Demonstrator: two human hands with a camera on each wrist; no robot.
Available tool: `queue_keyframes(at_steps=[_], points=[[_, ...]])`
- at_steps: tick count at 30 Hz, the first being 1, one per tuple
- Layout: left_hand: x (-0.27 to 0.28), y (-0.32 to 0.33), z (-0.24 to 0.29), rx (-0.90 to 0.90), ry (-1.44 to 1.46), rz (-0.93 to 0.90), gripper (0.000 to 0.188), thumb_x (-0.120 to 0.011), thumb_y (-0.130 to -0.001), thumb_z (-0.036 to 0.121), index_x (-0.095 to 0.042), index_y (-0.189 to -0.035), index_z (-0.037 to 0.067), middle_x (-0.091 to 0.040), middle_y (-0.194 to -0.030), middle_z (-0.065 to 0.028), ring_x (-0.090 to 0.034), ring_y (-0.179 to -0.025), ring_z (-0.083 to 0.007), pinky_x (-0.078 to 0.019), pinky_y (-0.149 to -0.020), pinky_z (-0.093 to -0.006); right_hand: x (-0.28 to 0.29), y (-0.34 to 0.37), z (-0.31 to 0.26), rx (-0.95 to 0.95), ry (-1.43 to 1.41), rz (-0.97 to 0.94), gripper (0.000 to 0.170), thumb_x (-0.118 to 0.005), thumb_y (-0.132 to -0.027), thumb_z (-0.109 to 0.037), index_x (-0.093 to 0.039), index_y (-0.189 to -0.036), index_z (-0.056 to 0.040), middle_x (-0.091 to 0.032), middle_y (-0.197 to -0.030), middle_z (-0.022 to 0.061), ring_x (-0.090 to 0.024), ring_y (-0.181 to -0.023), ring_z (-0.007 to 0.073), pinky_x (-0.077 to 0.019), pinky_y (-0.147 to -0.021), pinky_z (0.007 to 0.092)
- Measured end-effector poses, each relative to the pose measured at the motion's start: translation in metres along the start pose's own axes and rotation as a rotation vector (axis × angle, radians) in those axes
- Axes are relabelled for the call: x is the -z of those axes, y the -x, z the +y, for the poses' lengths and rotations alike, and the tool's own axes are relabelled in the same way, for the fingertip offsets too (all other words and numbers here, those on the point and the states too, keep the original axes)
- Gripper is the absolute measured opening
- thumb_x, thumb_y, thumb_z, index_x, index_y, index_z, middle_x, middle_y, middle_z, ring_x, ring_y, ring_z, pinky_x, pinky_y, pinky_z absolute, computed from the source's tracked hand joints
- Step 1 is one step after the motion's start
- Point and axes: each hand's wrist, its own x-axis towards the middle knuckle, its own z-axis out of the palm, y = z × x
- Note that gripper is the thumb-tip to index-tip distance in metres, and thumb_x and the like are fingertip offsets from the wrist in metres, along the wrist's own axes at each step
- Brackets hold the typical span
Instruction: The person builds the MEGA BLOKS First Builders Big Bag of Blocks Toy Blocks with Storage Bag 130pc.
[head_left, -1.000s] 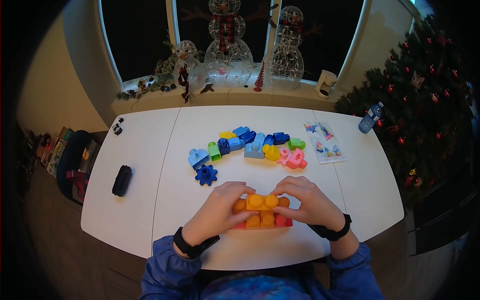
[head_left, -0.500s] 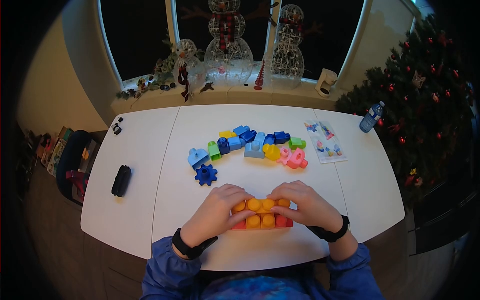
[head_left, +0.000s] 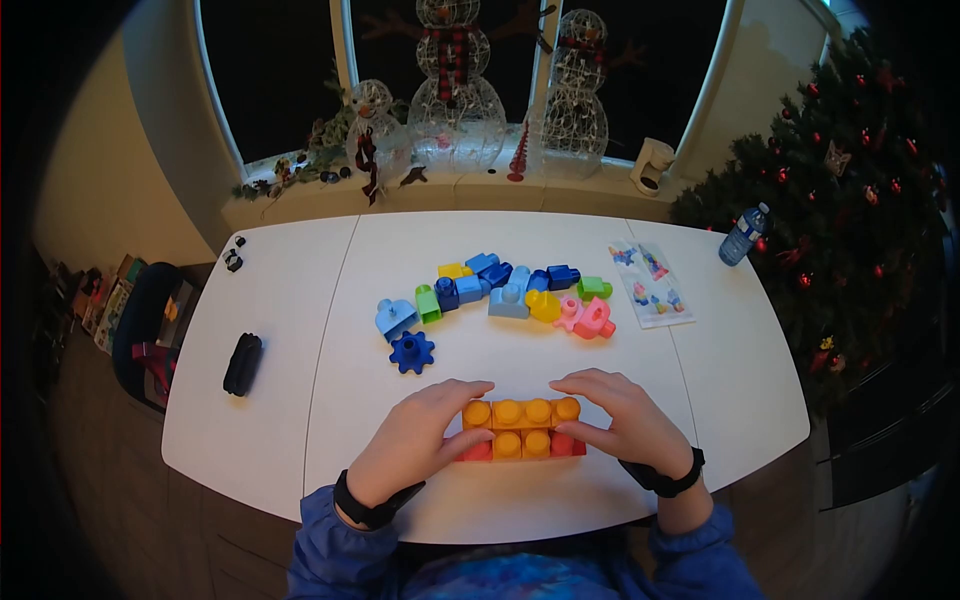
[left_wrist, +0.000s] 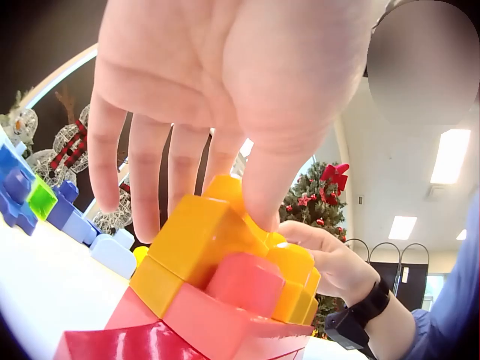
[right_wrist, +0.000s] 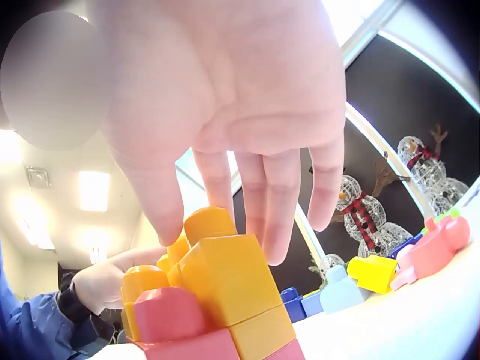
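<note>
A stack of toy building blocks (head_left: pixel 522 412) stands on the table in front of the person, orange blocks on top of red and pink ones. To its left is the left hand (head_left: pixel 420 428), fingers extended, its thumb tip overlapping the stack's near side in the head view. The right hand (head_left: pixel 622 415) mirrors it on the right, thumb close by the end studs. In the left wrist view, the left fingers (left_wrist: pixel 146 172) hang straight above an orange block (left_wrist: pixel 195 232). The right wrist view has relaxed right fingers (right_wrist: pixel 277 202) behind the orange block (right_wrist: pixel 232 277).
Loose blocks lie in an arc beyond the hands, among them a dark blue gear-shaped piece (head_left: pixel 411 353) and a pink piece (head_left: pixel 594 319). A printed sheet (head_left: pixel 650 284) and a water bottle (head_left: pixel 743 235) are at the far right. A black case (head_left: pixel 243 364) sits left.
Both hands have loosened from the top orange block and spread apart, uncovering more of the stack. That block now sits lower, level with the orange end blocks.
</note>
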Motion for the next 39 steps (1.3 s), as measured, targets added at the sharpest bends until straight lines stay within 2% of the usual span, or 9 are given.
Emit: queue_keyframes(at_steps=[6,13,16,18,21,24,27,36,39], points=[[0.01,0.007,-0.002,0.047,0.02,-0.038,0.038,-0.078,-0.09,0.01,-0.067,-0.126,0.004,-0.072,-0.116,-0.0158,-0.07,-0.105,-0.0357,-0.0563,-0.093,-0.0394,0.002,0.012,0.007,-0.113,-0.115,-0.024,0.04,-0.082,-0.086,-0.006,-0.071,-0.124,-0.0079,-0.073,-0.113,0.0102,-0.071,-0.085,0.0207,-0.0584,-0.077,0.0316],[0.012,-0.003,-0.017,0.024,0.009,-0.064,0.036,-0.078,-0.091,0.01,-0.067,-0.125,0.003,-0.073,-0.112,-0.0143,-0.071,-0.095,-0.0309,-0.0575,-0.084,-0.0357,-0.004,0.007,0.007,-0.054,-0.04,0.067,0.028,-0.078,-0.091,-0.01,-0.069,-0.118,-0.0063,-0.073,-0.108,0.0101,-0.072,-0.083,0.0232,-0.0594,-0.075,0.0325],[0.03,-0.024,-0.048,0.154,-0.014,0.144,0.035,-0.077,-0.094,0.015,-0.068,-0.126,0.004,-0.073,-0.116,-0.0119,-0.071,-0.099,-0.0271,-0.0576,-0.084,-0.0343,-0.003,0.006,0.009,-0.046,-0.051,0.064,0.027,-0.078,-0.091,-0.01,-0.069,-0.117,-0.0062,-0.073,-0.107,0.0102,-0.072,-0.083,0.0235,-0.0593,-0.075,0.0329],[0.043,-0.042,-0.086,0.295,-0.089,0.313,0.054,-0.082,-0.091,0.032,-0.066,-0.129,-0.002,-0.071,-0.12,-0.0184,-0.07,-0.106,-0.0334,-0.0567,-0.089,-0.0375,-0.003,0.006,0.01,-0.046,-0.056,0.061,0.027,-0.078,-0.091,-0.011,-0.069,-0.116,-0.006,-0.073,-0.106,0.0105,-0.072,-0.083,0.0238,-0.0593,-0.075,0.0332],[0.051,-0.05,-0.151,0.269,-0.401,0.222,0.071,-0.086,-0.084,0.045,-0.066,-0.13,-0.005,-0.07,-0.121,-0.0226,-0.067,-0.112,-0.0359,-0.0546,-0.096,-0.0407,-0.001,0.006,0.009,-0.057,-0.06,0.041,0.027,-0.077,-0.091,-0.011,-0.069,-0.117,-0.0058,-0.072,-0.105,0.0106,-0.072,-0.083,0.0241,-0.0591,-0.075,0.0337],[0.061,-0.063,-0.165,0.526,-0.333,-0.021,0.081,-0.087,-0.079,0.052,-0.066,-0.131,-0.006,-0.069,-0.121,-0.0249,-0.066,-0.114,-0.0367,-0.0526,-0.099,-0.0429,-0.001,0.006,0.009,-0.036,-0.056,0.044,0.028,-0.078,-0.091,-0.011,-0.069,-0.117,-0.0054,-0.072,-0.104,0.0105,-0.072,-0.083,0.024,-0.0588,-0.075,0.0336],[0.065,-0.068,-0.179,0.555,-0.304,-0.084,0.074,-0.086,-0.079,0.049,-0.069,-0.126,-0.005,-0.07,-0.118,-0.024,-0.067,-0.11,-0.0361,-0.0537,-0.097,-0.0409,-0.001,0.005,0.01,-0.036,-0.068,0.039,0.028,-0.078,-0.091,-0.011,-0.069,-0.117,-0.0052,-0.072,-0.103,0.0106,-0.072,-0.082,0.0238,-0.0587,-0.074,0.0334],[0.075,-0.066,-0.144,0.545,-0.387,0.032,0.055,-0.085,-0.076,0.03,-0.067,-0.118,-0.002,-0.071,-0.108,-0.0204,-0.069,-0.098,-0.0318,-0.0574,-0.084,-0.0388,-0.003,0.006,0.012,-0.041,-0.099,0.042,0.029,-0.077,-0.09,-0.009,-0.07,-0.118,-0.004,-0.072,-0.103,0.0116,-0.072,-0.081,0.0232,-0.0588,-0.075,0.0337],[0.071,-0.048,-0.099,0.26,-0.229,0.259,0.062,-0.085,-0.074,0.02,-0.061,-0.127,0.0,-0.07,-0.109,-0.0181,-0.07,-0.094,-0.0304,-0.0587,-0.081,-0.037,-0.004,0.006,0.014,-0.039,-0.104,0.049,0.03,-0.077,-0.09,-0.008,-0.07,-0.119,-0.0041,-0.072,-0.103,0.0116,-0.072,-0.081,0.0231,-0.0588,-0.075,0.0336]])
